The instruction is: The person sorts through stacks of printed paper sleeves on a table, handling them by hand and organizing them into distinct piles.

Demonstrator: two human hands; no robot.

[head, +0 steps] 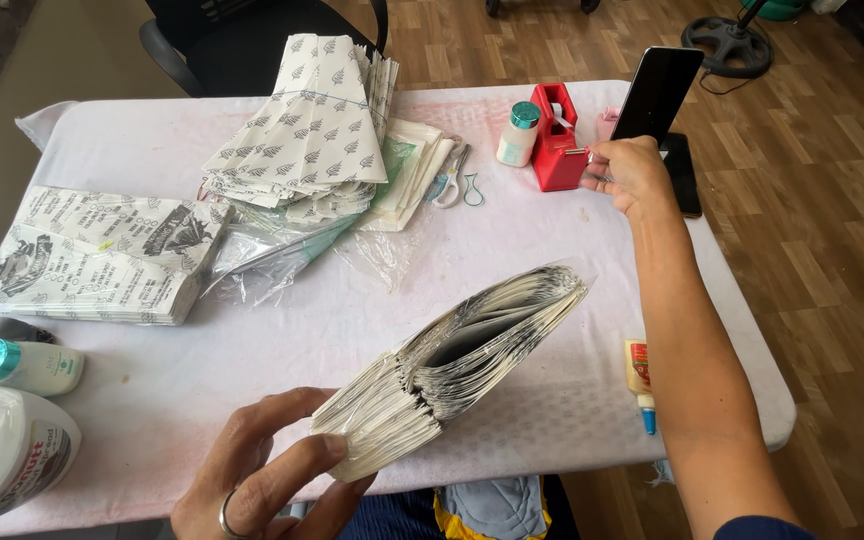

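The left hand point(272, 470) is pinching one end of a thick stack of paper bags point(457, 365), fingers closed round it, the far end fanning open above the table point(512, 250). The right hand point(632, 175) is reaching to the red tape dispenser point(557, 150), fingers curled at its front edge; what it holds I cannot tell. Held one-handed, the bags could be slipping and spilling; beside the dispenser, the propped phone point(657, 90) could topple.

A surface point(512, 300) draped in a pale cloth is filling most of the view, standing on a wooden plank floor point(812, 200) that is catching soft, even daylight. A black chair point(202, 45) is sitting tucked against the far edge, and the round black base of a fan stand point(734, 45) is resting on the floor behind, a cord trailing beside it.
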